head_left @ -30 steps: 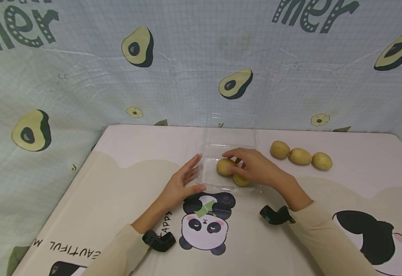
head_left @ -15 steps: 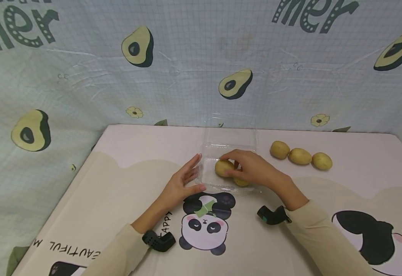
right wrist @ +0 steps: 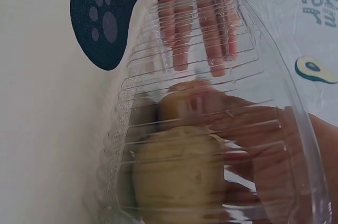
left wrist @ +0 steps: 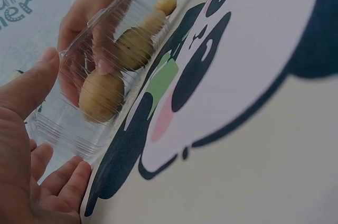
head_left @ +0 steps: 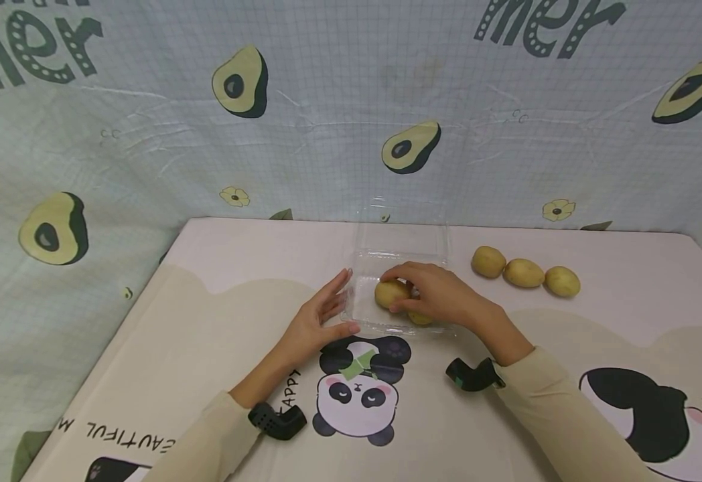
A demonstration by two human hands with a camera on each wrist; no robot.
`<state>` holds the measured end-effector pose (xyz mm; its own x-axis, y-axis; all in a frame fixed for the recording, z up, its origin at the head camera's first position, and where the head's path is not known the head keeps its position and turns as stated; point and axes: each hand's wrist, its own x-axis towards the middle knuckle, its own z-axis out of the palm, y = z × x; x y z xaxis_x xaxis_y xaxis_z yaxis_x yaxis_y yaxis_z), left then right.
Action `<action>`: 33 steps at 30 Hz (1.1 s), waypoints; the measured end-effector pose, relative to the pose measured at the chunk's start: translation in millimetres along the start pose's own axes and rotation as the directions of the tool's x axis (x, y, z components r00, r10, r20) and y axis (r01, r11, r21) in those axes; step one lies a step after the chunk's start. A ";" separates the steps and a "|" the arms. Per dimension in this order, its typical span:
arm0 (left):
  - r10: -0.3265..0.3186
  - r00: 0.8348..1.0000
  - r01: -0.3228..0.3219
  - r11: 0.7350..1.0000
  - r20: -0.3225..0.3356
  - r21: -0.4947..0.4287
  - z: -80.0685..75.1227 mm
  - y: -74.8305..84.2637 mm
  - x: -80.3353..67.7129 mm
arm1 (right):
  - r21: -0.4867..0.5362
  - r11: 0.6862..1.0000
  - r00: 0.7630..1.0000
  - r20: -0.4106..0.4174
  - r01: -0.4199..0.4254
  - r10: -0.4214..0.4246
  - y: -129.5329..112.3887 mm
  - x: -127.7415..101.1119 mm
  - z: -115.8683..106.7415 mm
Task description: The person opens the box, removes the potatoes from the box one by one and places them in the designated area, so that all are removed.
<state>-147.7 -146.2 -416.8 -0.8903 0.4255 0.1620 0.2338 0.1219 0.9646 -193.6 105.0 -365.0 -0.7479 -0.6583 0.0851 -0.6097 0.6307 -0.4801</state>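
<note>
A clear plastic clamshell box (head_left: 363,311) stands on the table with its lid (head_left: 402,234) raised at the back. Inside it lie two potatoes. My right hand (head_left: 438,291) reaches in from the right and holds the left potato (head_left: 390,294) between thumb and fingers. Partly under that hand sits the other potato (head_left: 420,318). Along the box's left side, my left hand (head_left: 315,320) rests with its fingers extended and thumb apart, at the front left corner. In the left wrist view, the right thumb presses the held potato (left wrist: 102,97) behind the ribbed wall.
Three more potatoes (head_left: 524,273) lie in a row to the right of the box, on the panda-print tablecloth (head_left: 254,321). An avocado-print sheet (head_left: 327,100) hangs behind the table's back edge. A black camera is strapped to each wrist.
My right hand has shifted slightly left inside the box, and the potato in its grip has moved a little left too. The left hand stays in place.
</note>
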 end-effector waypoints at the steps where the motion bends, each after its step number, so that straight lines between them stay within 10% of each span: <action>1: 0.001 1.000 -0.001 1.000 0.000 0.000 0.0 -0.1 0.0 | -0.003 1.000 1.000 0.003 -0.003 0.003 0.1 0.4 0.2; 33: 0.008 1.000 -0.008 1.000 0.000 0.002 0.0 -0.1 -0.3 | -0.025 1.000 1.000 -0.006 -0.009 0.009 1.7 1.7 2.1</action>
<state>-147.4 -146.4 -417.0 -0.8884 0.4267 0.1692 0.2413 0.1205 0.9629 -195.4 104.0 -367.5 -0.7547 -0.6504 0.0857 -0.6093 0.6464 -0.4592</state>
